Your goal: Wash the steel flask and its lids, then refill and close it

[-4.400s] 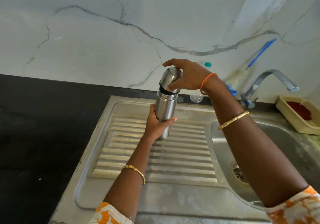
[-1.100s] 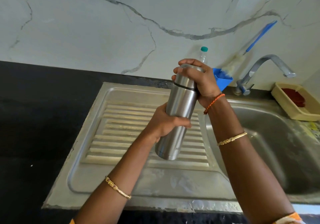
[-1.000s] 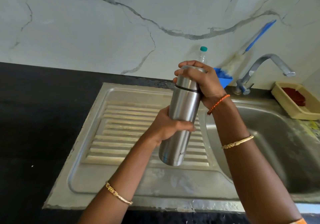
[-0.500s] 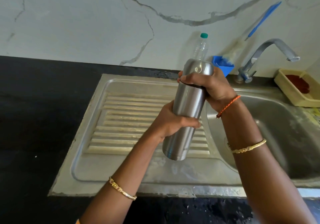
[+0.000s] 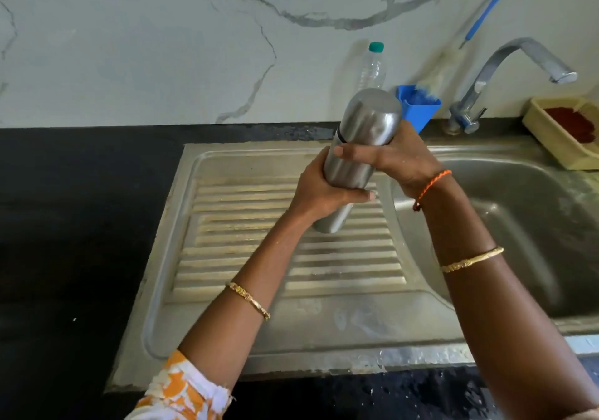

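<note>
Both hands hold the flask tilted above the drainboard, lid on, toward 1 o'clock. Left hand has its grip clenched round the body; right hand grasps just below the lid

There are two hands, the left hand and the right hand, one steel flask, one clear plastic bottle, one blue cup, one blue-handled brush, one tap, one yellow tray, one sink, and three bangles, one on the left arm and two on the right.
</note>
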A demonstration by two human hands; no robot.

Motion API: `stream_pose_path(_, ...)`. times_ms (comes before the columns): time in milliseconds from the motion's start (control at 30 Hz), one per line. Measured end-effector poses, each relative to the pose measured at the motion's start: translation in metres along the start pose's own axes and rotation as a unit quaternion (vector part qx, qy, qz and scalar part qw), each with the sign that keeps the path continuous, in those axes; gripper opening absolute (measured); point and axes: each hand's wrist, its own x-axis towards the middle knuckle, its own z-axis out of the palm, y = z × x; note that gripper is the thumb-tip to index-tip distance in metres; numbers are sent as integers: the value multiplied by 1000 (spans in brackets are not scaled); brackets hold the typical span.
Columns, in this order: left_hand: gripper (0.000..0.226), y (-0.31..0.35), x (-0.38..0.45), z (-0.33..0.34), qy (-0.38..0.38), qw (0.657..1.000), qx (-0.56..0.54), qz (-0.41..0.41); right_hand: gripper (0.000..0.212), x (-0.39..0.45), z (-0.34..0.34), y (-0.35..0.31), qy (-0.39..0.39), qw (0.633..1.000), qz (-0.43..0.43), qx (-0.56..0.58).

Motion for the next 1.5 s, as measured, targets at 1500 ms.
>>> stream_pose_path(1500,65,-25,64,6,21,996,83,20,71,90,-31,48,-66,997,5,-30)
